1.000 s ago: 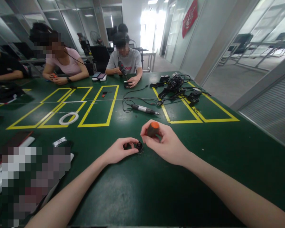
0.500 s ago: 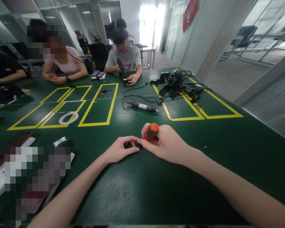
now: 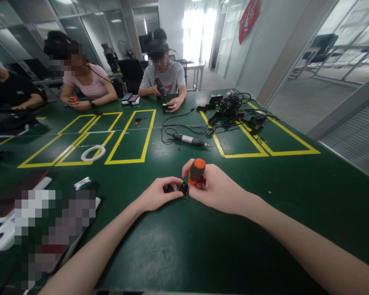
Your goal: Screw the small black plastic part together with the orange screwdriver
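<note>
In my right hand (image 3: 213, 186) is a screwdriver (image 3: 198, 170) with an orange and dark grey handle, held nearly upright; its tip is hidden behind the fingers. Just left of it, a small black round part (image 3: 184, 188) stands on the green table (image 3: 184, 246), too small to name. Thumb and fingertips of my left hand (image 3: 160, 193) pinch this part from its left side. The right thumb lies close by the part's right side; whether it touches I cannot tell.
Beyond my hands lies a pen-shaped electric screwdriver (image 3: 189, 140) with its cord. Tangled black cables (image 3: 230, 108) are at the back right. A white tape roll (image 3: 93, 153) lies left. Across the table a person (image 3: 164, 82) holds a power drill (image 3: 160, 87).
My right hand has drawn slightly right, away from the left fingertips, so the black part shows more clearly between them. The whole view has shifted a little.
</note>
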Demonstrator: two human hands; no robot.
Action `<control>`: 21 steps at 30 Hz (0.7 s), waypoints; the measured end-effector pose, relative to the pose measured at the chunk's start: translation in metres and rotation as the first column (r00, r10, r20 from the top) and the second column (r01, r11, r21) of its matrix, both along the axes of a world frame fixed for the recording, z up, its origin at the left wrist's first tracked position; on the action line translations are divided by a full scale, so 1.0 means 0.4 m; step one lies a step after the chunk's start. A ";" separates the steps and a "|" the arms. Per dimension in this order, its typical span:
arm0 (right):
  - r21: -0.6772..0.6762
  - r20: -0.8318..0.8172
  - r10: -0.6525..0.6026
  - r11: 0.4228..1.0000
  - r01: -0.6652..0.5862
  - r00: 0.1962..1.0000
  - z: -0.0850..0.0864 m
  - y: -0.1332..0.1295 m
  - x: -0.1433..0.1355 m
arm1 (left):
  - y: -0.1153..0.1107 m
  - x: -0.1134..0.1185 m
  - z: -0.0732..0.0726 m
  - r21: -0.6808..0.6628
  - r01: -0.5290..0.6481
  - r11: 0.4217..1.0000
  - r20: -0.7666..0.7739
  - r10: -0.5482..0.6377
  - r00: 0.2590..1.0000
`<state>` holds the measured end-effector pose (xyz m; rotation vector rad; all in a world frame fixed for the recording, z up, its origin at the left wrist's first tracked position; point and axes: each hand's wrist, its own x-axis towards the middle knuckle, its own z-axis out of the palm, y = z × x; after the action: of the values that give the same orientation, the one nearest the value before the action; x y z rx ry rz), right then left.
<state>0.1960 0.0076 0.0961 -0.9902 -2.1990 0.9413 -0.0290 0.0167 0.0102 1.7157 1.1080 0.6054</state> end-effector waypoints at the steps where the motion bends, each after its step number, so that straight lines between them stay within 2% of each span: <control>1: 0.002 -0.003 -0.002 1.000 0.002 1.000 -0.001 0.000 0.000 | 0.000 0.000 0.001 0.003 0.001 1.000 -0.001 -0.001 1.000; 12: 0.024 0.053 0.030 0.999 -0.031 0.998 -0.016 0.014 0.001 | 0.002 0.004 0.002 -0.011 0.015 1.000 0.003 -0.015 1.000; 21: 0.022 0.022 -0.027 0.999 0.026 0.999 -0.022 0.016 -0.002 | 0.002 0.005 0.006 -0.001 0.017 1.000 0.003 -0.017 1.000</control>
<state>0.1953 0.0141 0.0875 -1.0222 -2.2041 0.8972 -0.0269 0.0175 0.0124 1.7214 1.0904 0.5967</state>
